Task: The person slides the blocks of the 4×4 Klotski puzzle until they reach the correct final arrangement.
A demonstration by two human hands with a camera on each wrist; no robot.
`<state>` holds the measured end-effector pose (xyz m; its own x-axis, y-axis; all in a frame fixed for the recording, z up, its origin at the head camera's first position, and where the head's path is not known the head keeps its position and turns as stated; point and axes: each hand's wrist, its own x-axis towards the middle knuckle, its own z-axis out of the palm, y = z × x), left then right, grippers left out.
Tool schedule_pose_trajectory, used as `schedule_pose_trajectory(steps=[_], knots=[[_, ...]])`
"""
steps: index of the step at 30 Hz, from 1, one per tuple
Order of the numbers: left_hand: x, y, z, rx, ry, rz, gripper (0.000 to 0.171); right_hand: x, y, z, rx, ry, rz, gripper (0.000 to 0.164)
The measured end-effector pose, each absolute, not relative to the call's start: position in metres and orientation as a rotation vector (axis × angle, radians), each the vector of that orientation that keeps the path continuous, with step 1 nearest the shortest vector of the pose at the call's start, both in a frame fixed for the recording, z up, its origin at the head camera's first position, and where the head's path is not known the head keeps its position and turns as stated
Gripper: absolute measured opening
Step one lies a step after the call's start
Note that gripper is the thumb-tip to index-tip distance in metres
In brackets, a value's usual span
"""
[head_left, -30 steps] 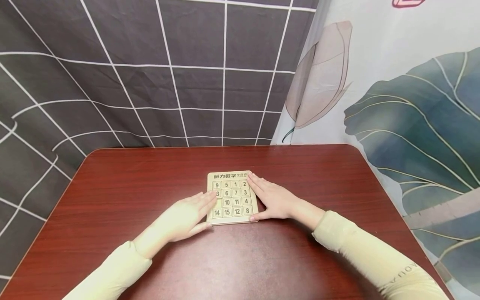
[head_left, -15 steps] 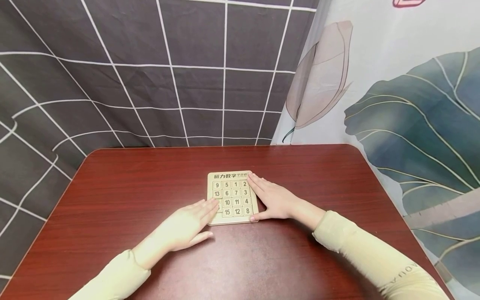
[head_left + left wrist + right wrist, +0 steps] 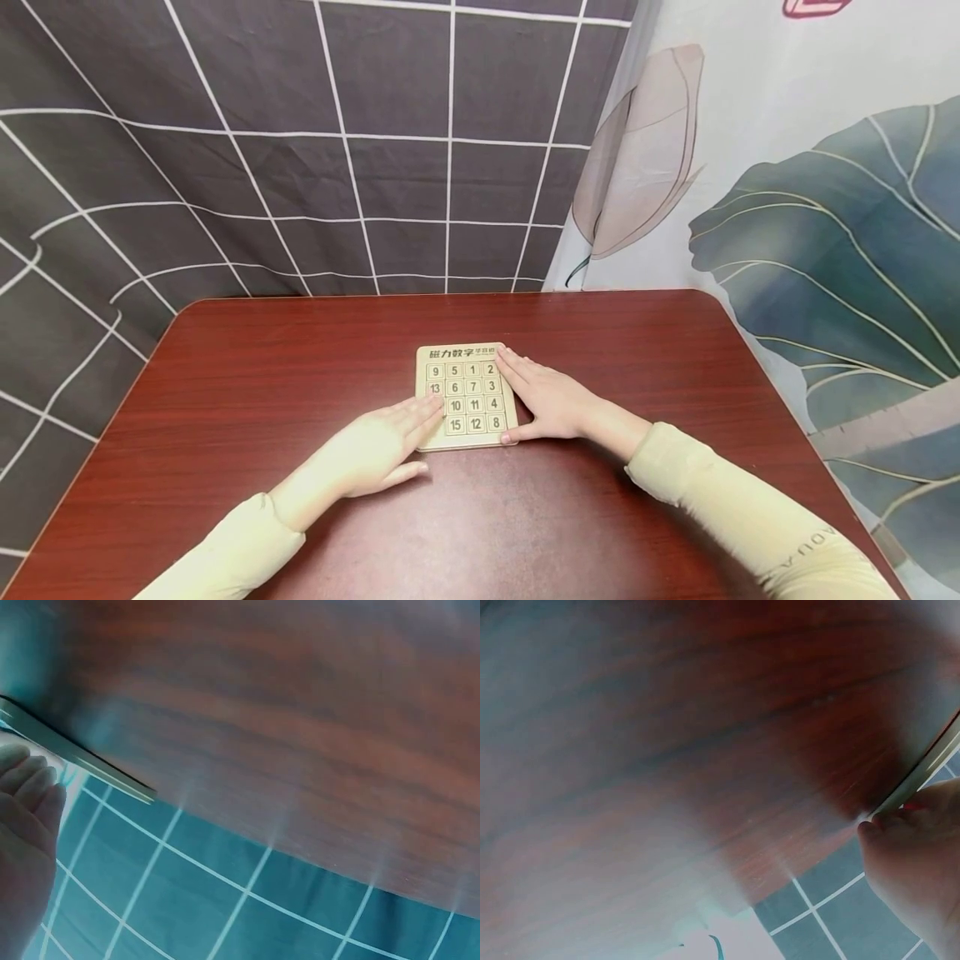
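A pale number sliding puzzle (image 3: 474,387) lies flat on the dark red table, with black numbers on square tiles and Chinese lettering along its top. My left hand (image 3: 378,446) reaches in from the left, palm down. Its straight fingertips touch the left column below the 13 tile (image 3: 435,388) and hide what is under them; the thumb points off the board's front edge. The right hand (image 3: 551,402) rests along the right rim, extended fingers at the upper right corner and thumb at the lower right. In both wrist views the board shows edge-on beside the fingers.
The table (image 3: 300,350) has a glossy wood-grain top with rounded far corners. Behind it hangs a dark grey curtain (image 3: 397,175) with white grid lines. A white curtain (image 3: 750,100) with large leaf prints hangs at the right.
The left fingertips have moved down the left column, then slightly up and right. The 13 tile came fully into view; the 14 tile has gone from sight. The right hand has stayed put.
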<state>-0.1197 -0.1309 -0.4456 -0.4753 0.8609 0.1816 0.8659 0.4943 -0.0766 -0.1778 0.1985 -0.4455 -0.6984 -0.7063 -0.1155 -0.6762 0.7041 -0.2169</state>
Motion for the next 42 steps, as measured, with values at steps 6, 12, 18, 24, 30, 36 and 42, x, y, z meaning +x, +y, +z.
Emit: schedule_pose_trajectory(steps=[6, 12, 18, 24, 30, 36, 42], knots=[[-0.107, -0.126, -0.449, -1.545, -2.487, -0.017, 0.073, -0.177, 0.198, -0.444, -1.12, 2.729, -0.232, 0.117], [-0.104, -0.124, -0.451, -1.529, -2.518, 0.014, 0.074, -0.177, 0.197, -0.445, -1.11, 2.722, -0.226, 0.117], [-0.104, -0.129, -0.454, -1.526, -2.519, -0.001, 0.075, -0.176, 0.198, -0.444, -1.105, 2.72, -0.234, 0.117], [-0.101, -0.142, -0.453, -1.486, -2.524, -0.025, 0.073, -0.178, 0.198, -0.444, -1.107, 2.719, -0.227, 0.118], [-0.1, -0.149, -0.452, -1.483, -2.501, -0.027, 0.073, -0.179, 0.197, -0.445, -1.119, 2.718, -0.229, 0.119], [-0.106, -0.138, -0.447, -1.545, -2.434, -0.05, 0.074, -0.179, 0.198, -0.444, -1.122, 2.723, -0.233, 0.119], [-0.111, -0.115, -0.446, -1.611, -2.43, -0.028, 0.074, -0.179, 0.199, -0.447, -1.123, 2.721, -0.242, 0.118]])
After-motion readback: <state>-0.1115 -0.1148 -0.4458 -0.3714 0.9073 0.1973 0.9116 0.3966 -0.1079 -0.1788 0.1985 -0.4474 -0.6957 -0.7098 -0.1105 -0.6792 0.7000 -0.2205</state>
